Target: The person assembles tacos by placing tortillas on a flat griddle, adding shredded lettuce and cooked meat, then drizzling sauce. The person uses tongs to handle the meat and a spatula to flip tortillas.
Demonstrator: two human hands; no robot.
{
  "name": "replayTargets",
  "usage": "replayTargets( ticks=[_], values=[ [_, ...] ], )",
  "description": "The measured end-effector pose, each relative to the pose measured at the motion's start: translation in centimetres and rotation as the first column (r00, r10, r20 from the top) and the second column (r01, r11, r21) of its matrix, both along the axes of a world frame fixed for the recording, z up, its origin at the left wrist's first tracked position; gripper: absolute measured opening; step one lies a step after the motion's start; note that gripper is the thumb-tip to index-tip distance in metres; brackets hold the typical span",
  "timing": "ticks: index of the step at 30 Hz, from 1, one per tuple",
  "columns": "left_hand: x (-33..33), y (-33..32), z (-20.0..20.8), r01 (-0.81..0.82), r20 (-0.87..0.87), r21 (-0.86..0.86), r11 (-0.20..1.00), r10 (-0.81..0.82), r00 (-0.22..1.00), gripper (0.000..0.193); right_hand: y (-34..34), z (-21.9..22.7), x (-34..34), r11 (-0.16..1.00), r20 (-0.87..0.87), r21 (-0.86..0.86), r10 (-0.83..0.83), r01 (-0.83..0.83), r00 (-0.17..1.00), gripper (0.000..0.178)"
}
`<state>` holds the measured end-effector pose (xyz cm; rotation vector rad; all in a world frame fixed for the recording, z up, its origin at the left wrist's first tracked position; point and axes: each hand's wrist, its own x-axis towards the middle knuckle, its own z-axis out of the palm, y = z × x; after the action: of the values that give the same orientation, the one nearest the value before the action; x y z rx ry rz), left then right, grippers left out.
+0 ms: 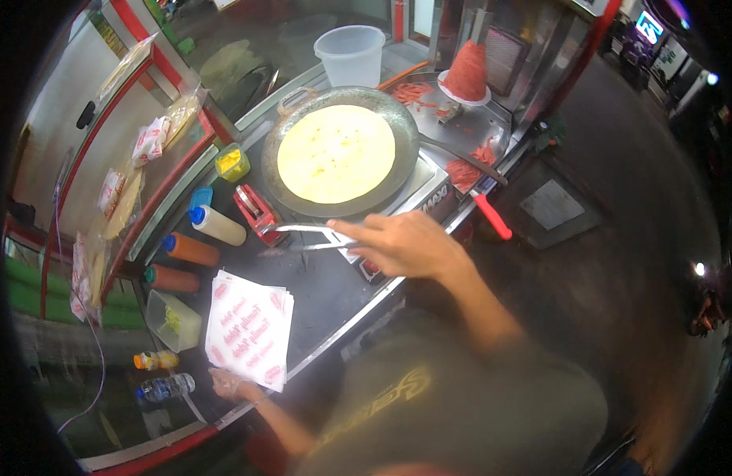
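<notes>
Progress: a round, pale yellow flatbread (337,155) is spread whole and flat in a dark pan (404,131) at the far side of the counter (326,297). Spreading is judged complete; a few darker specks show on the upper face, but how far it is cooked cannot be established. It is unfolded and uncut, and no meat or sauce is seen on it. Shredded meat (469,170) lies on the metal tray (441,135) to the right, beside the upright meat cone (467,71), so some cutting is done. The printed papers (251,329) lie flat in a slightly fanned stack on the near left, with no food on them; wrapping is judged not yet begun.

Position and hands: the right hand (413,244) grasps metal tongs (302,228), their arms spread apart and pointing left. It is on the near side of the pan, close to the flatbread but apart from it. The left hand (233,385) is at the near left edge of the papers, well apart from the flatbread; whether its fingers grip a sheet cannot be told.
</notes>
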<state>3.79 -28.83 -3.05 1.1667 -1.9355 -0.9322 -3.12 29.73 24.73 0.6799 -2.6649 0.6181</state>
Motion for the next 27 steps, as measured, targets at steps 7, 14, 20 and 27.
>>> replayTargets(
  ticks=[7,14,20,27],
  values=[
    [1.5,-0.3,-0.9,-0.055,-0.004,-0.135,0.989,0.055,0.998,0.048,10.8,2.7,-3.1,0.981,-0.086,0.026,-0.191,0.193,0.978,0.062],
    [1.4,0.8,0.7,0.154,0.232,-0.930,0.334,0.209,0.950,0.046,19.3,4.3,-6.7,0.945,-0.045,0.122,-0.299,0.302,0.953,0.054],
    [0.7,3.4,3.9,-0.181,0.182,-0.256,0.949,0.232,0.956,0.058,20.6,1.8,-9.4,0.943,0.014,0.045,-0.330,0.329,0.944,0.043],
    [1.8,0.7,1.8,-0.192,0.124,-0.329,0.925,0.244,0.962,0.049,20.8,-0.2,-10.5,0.929,-0.054,-0.214,-0.320,0.302,0.946,0.053]
  ],
)
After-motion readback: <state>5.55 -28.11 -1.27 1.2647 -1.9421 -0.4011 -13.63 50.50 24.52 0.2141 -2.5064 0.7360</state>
